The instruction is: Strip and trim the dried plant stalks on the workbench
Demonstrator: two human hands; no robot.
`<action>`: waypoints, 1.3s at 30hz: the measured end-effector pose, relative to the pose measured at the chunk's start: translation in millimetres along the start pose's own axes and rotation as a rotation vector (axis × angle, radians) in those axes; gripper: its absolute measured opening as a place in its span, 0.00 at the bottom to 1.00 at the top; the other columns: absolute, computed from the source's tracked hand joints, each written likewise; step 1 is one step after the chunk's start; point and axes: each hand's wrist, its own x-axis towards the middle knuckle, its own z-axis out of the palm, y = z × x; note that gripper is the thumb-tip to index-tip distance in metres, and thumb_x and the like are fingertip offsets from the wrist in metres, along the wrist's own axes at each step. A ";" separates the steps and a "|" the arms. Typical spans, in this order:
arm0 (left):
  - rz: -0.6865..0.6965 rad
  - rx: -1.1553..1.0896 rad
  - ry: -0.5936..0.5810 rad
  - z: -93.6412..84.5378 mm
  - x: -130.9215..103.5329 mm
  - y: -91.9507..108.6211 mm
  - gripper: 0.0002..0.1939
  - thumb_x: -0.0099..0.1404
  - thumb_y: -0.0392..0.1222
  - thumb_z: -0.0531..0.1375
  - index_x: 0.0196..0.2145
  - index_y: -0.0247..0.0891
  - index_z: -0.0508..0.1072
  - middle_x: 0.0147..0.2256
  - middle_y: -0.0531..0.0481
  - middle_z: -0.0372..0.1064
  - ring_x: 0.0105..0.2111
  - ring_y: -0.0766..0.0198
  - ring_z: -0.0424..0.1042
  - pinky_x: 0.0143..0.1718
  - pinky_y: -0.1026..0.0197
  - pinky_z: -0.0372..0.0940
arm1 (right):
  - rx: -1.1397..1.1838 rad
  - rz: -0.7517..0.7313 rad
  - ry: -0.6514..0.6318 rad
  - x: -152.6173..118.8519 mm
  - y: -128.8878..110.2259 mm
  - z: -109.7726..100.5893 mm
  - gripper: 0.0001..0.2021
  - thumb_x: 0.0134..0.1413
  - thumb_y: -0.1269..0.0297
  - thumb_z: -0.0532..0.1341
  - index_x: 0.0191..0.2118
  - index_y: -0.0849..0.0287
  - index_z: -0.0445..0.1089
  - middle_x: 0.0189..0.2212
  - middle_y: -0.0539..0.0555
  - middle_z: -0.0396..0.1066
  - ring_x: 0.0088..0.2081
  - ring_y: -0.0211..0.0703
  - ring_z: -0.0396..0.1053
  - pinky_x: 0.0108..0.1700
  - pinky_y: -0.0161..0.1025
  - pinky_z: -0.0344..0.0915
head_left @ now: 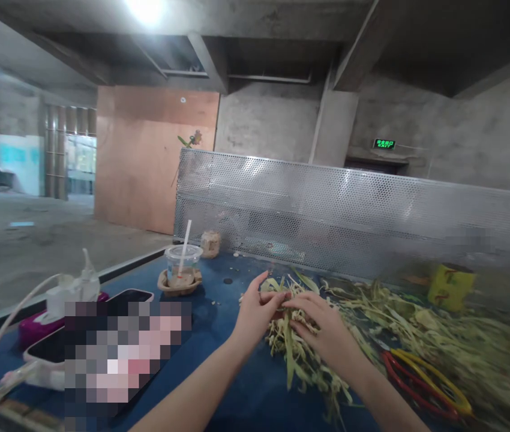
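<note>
My left hand point(259, 307) is at the left edge of a bunch of dried plants point(288, 348) with pale green leaves and whitish, flower-like bits. Its thumb reaches over the top of the bunch, close to the fingertips of my right hand point(322, 324). From the other side, my right fingers curl round the stalks. The bunch's lower leaves hang down onto the blue tabletop point(219, 372). Parts of the fingers are hidden among the leaves. Right of my right forearm lie scissors point(421, 384) with red and yellow handles.
A loose pile of dried plants point(417, 330) spreads over the right side, beside a yellow container point(452, 287). Perforated metal panel point(327, 210) borders the back. At left stand a lidded cup point(183, 264) with straw, a phone point(52, 339), a power strip point(41, 321) and cables.
</note>
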 end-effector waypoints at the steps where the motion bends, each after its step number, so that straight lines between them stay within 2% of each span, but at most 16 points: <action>1: 0.003 0.012 -0.011 0.3 -0.7 -0.5 0.41 0.48 0.37 0.64 0.56 0.30 0.49 0.29 0.44 0.74 0.28 0.62 0.73 0.29 0.62 0.67 | -0.017 -0.007 -0.002 -0.8 0.0 0.3 0.12 0.50 0.73 0.54 0.40 0.53 0.66 0.36 0.52 0.68 0.40 0.40 0.66 0.41 0.38 0.65; 6: 0.018 0.044 -0.074 0.1 -0.4 -5.7 0.44 0.49 0.38 0.64 0.58 0.31 0.45 0.27 0.46 0.74 0.30 0.61 0.73 0.31 0.60 0.67 | -0.039 -0.065 0.059 -4.9 2.8 -2.0 0.10 0.53 0.70 0.53 0.35 0.54 0.70 0.30 0.52 0.69 0.33 0.39 0.67 0.36 0.37 0.65; 8: 0.034 0.062 -0.106 0.8 -0.9 -6.2 0.45 0.49 0.38 0.64 0.58 0.30 0.43 0.26 0.47 0.73 0.30 0.61 0.72 0.31 0.59 0.67 | 0.052 0.017 0.103 -6.0 4.7 -4.2 0.08 0.53 0.69 0.53 0.32 0.55 0.69 0.29 0.53 0.69 0.32 0.39 0.67 0.34 0.36 0.65; 13: 0.068 0.116 -0.179 2.5 -3.9 -5.3 0.46 0.49 0.38 0.63 0.59 0.30 0.41 0.26 0.50 0.72 0.27 0.64 0.70 0.29 0.60 0.67 | 0.296 0.363 0.166 -6.7 7.5 -6.0 0.06 0.50 0.64 0.56 0.26 0.57 0.63 0.25 0.51 0.65 0.28 0.39 0.65 0.28 0.33 0.64; 16: 0.067 0.096 -0.250 0.2 -1.9 -8.7 0.50 0.46 0.35 0.64 0.59 0.32 0.37 0.28 0.49 0.72 0.26 0.65 0.70 0.26 0.63 0.65 | 0.457 0.427 0.160 -6.3 7.4 -5.2 0.05 0.52 0.62 0.55 0.29 0.57 0.62 0.26 0.50 0.65 0.29 0.39 0.66 0.31 0.34 0.64; 19: 0.096 0.094 -0.292 -3.1 1.3 -13.6 0.50 0.46 0.31 0.63 0.59 0.32 0.37 0.26 0.51 0.71 0.25 0.66 0.69 0.24 0.66 0.61 | 0.552 0.451 0.190 -5.9 7.8 -5.0 0.06 0.52 0.61 0.54 0.31 0.57 0.62 0.27 0.50 0.65 0.30 0.38 0.65 0.33 0.34 0.63; 23: 0.112 0.131 -0.303 -2.9 0.6 -14.6 0.49 0.46 0.29 0.61 0.60 0.33 0.37 0.23 0.54 0.69 0.27 0.65 0.70 0.28 0.66 0.60 | 0.570 0.531 0.184 -6.0 8.3 -5.6 0.08 0.50 0.60 0.56 0.27 0.57 0.60 0.22 0.47 0.62 0.24 0.36 0.62 0.26 0.33 0.60; 27: 0.108 0.202 -0.303 0.1 -2.7 -13.8 0.49 0.46 0.32 0.62 0.60 0.32 0.37 0.25 0.52 0.69 0.25 0.67 0.68 0.26 0.66 0.59 | 0.432 0.480 0.124 -5.7 3.7 -6.5 0.08 0.47 0.63 0.59 0.23 0.58 0.63 0.19 0.46 0.62 0.21 0.35 0.60 0.24 0.33 0.58; 30: 0.094 0.213 -0.317 1.2 -3.8 -15.4 0.53 0.46 0.33 0.63 0.60 0.32 0.33 0.25 0.53 0.69 0.23 0.68 0.66 0.28 0.65 0.59 | 0.372 0.306 0.113 -5.0 -0.1 -7.5 0.04 0.46 0.68 0.60 0.24 0.57 0.68 0.23 0.49 0.69 0.28 0.39 0.65 0.31 0.36 0.62; 33: 0.062 0.139 -0.299 2.3 -5.0 -17.9 0.56 0.44 0.31 0.64 0.60 0.34 0.29 0.23 0.56 0.69 0.22 0.70 0.65 0.30 0.64 0.60 | 0.339 0.154 0.097 -4.4 -0.9 -9.2 0.06 0.47 0.71 0.58 0.29 0.55 0.72 0.30 0.52 0.72 0.35 0.42 0.67 0.39 0.40 0.63; 35: 0.024 0.103 -0.254 2.9 -5.7 -19.5 0.55 0.45 0.32 0.64 0.60 0.36 0.30 0.22 0.56 0.69 0.23 0.70 0.65 0.31 0.65 0.60 | 0.346 0.186 0.098 -4.6 0.1 -9.7 0.08 0.48 0.71 0.57 0.32 0.54 0.72 0.30 0.52 0.71 0.34 0.41 0.67 0.37 0.39 0.64; 39: 0.037 0.030 -0.134 2.9 -4.1 -21.4 0.46 0.51 0.38 0.62 0.60 0.34 0.39 0.22 0.54 0.69 0.22 0.69 0.65 0.29 0.65 0.60 | 0.525 0.385 0.158 -5.7 3.7 -5.7 0.07 0.46 0.68 0.58 0.34 0.56 0.68 0.30 0.52 0.68 0.32 0.40 0.67 0.31 0.36 0.67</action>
